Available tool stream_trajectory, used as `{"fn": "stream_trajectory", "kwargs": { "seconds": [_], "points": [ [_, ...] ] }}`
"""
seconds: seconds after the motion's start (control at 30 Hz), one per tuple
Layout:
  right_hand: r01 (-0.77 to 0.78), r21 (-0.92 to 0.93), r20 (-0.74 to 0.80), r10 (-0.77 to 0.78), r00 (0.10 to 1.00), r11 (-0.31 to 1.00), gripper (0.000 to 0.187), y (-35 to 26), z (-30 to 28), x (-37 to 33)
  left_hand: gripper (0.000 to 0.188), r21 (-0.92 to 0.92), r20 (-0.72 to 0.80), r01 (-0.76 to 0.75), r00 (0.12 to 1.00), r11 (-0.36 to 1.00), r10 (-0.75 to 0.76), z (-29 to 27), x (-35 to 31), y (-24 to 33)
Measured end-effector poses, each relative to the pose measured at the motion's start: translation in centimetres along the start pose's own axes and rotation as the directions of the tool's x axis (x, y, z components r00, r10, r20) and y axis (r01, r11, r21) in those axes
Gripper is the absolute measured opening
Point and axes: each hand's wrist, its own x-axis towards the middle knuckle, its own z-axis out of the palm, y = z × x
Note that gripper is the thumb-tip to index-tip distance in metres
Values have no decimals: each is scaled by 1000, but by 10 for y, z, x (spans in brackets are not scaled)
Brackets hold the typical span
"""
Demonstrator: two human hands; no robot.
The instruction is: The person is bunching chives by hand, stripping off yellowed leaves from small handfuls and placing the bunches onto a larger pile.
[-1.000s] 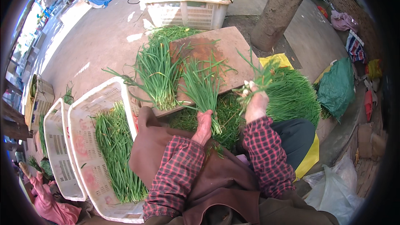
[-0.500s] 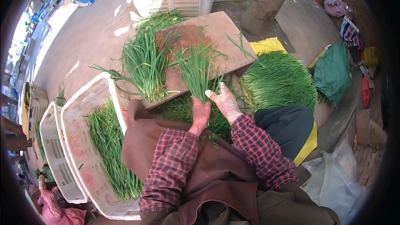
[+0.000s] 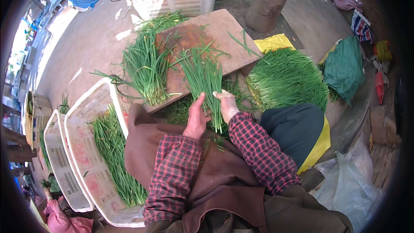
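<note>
A bunch of green chives [image 3: 202, 71] stands upright between my hands, its pale stem ends hanging below them. My right hand [image 3: 227, 104], whitish as if in a thin glove, closes on the bunch from the right. At its left side, my left hand [image 3: 196, 120] is open, thumb pointing up; some of its fingers are hidden by the stems. The leafy tops lie over a brown board [image 3: 228, 26]. Another pile of chives [image 3: 148, 69] rests on the board's left part. Loose green trimmings [image 3: 181, 111] lie below the board's near edge.
A white crate [image 3: 95, 177] holding chives stands at the left, beside another crate [image 3: 64, 164]. Right of the board, a large chive stack [image 3: 289, 80] sits on yellow sheeting [image 3: 274, 43]. Behind are a white basket [image 3: 172, 2] and a tree trunk [image 3: 271, 2]. Clear plastic [image 3: 349, 190] lies lower right.
My left hand has loosened from the stem ends and shifted left and down. My right hand has moved down slightly and closed on the bunch, whose lower stems now show.
</note>
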Motion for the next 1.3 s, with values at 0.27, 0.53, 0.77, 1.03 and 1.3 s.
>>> {"fn": "stream_trajectory", "kwargs": {
  "seconds": [0.27,0.53,0.77,1.03,1.3],
  "points": [
    [89,21,86,-91,992,996,37,29,-17,32,57,114,-195,-27,980,993,49,-1,14,5],
    [157,-35,-54,-159,986,987,31,23,-9,41,39,383,-43,-229,963,895,265,-10,33,-7],
    [14,262,-97,13,995,965,21,16,-14,37,37,255,-96,-87,989,963,114,3,11,-3],
    [8,278,55,-24,998,960,26,15,-18,29,46,-59,-29,-29,999,998,27,-4,16,4],
    [197,-338,154,-153,976,920,39,36,-26,11,36,69,-25,-100,995,993,102,-8,27,-4]
  ]
}}
